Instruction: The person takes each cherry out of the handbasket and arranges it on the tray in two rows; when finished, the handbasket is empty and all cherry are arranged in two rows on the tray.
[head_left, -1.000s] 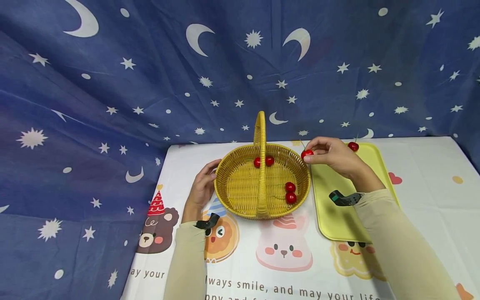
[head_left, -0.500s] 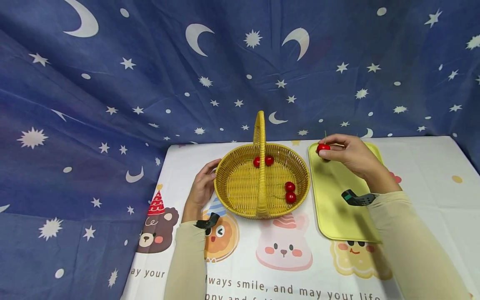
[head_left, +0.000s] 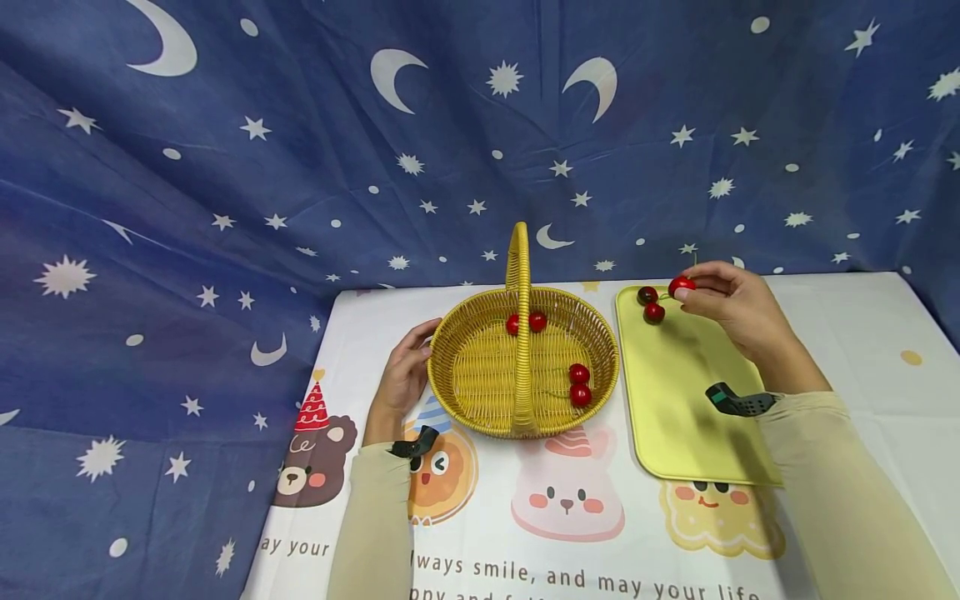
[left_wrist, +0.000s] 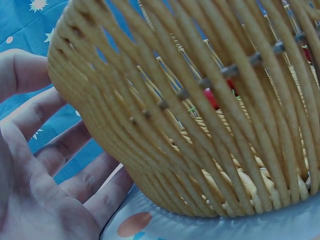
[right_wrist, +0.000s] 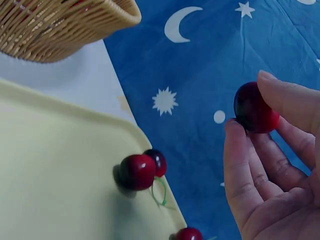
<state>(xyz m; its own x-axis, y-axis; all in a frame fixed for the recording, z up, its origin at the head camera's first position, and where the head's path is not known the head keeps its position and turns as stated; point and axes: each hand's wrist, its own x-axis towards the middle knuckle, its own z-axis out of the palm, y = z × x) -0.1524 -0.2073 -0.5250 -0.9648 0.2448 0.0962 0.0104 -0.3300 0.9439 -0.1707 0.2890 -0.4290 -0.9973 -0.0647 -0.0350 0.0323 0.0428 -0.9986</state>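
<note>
My right hand (head_left: 738,312) pinches a red cherry (right_wrist: 257,107) between thumb and fingertips, above the far end of the yellow tray (head_left: 675,400). Two more cherries (head_left: 654,313) lie at the tray's far left corner. In the right wrist view another cherry (right_wrist: 189,234) shows by the tray's edge; in the head view the hand hides it. A yellow wicker basket (head_left: 483,421) with a tall handle stands left of the tray. Inside are two cherries (head_left: 580,395) at the right and two (head_left: 537,322) at the back. My left hand (head_left: 405,375) rests its extended fingers against the basket's left side.
A white tablecloth (head_left: 480,500) printed with cartoon figures and words covers the table. Behind it and at the left hangs a dark blue curtain (head_left: 450,108) with stars and moons. The basket's arched handle (head_left: 522,350) rises across its middle.
Holding the cherry, my right hand has moved rightward from the basket's right rim across the tray's far end. Two cherries in the tray corner now show. The left hand and basket stay put.
</note>
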